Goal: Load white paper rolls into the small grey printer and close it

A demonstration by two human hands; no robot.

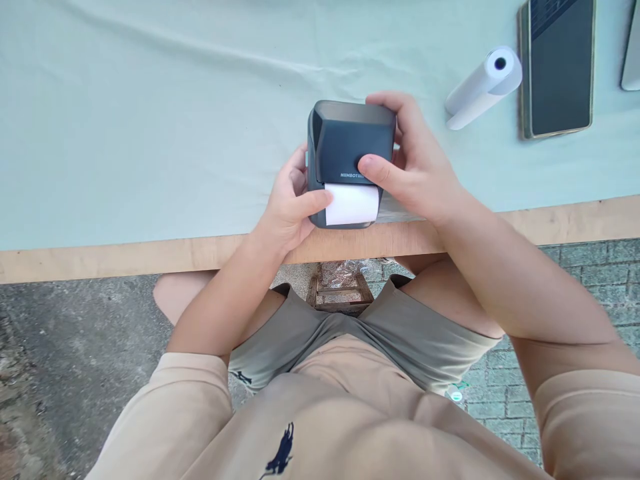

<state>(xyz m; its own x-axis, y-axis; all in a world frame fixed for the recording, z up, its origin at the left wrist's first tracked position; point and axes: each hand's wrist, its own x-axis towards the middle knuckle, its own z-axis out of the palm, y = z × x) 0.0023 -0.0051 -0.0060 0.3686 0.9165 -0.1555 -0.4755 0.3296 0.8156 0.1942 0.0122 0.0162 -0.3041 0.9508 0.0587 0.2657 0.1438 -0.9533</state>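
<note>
A dark label printer [345, 143] marked NIIMBOT is held between both hands near the table's front edge. White label paper [353, 205] sticks out of its near side. My left hand [293, 203] grips the printer's left side, with its thumb at the left edge of the paper. My right hand [413, 157] is wrapped round the right side, its thumb on the top cover beside the lettering and a finger at the far right corner. The other fingers of both hands are partly hidden by the printer.
A roll of white paper [483, 87] lies to the right on the pale green cloth [175, 120]. Beyond it is a dark-screened phone [561, 73], and another device [633, 57] is cut off at the right. The wooden table edge [125, 260] runs above my lap.
</note>
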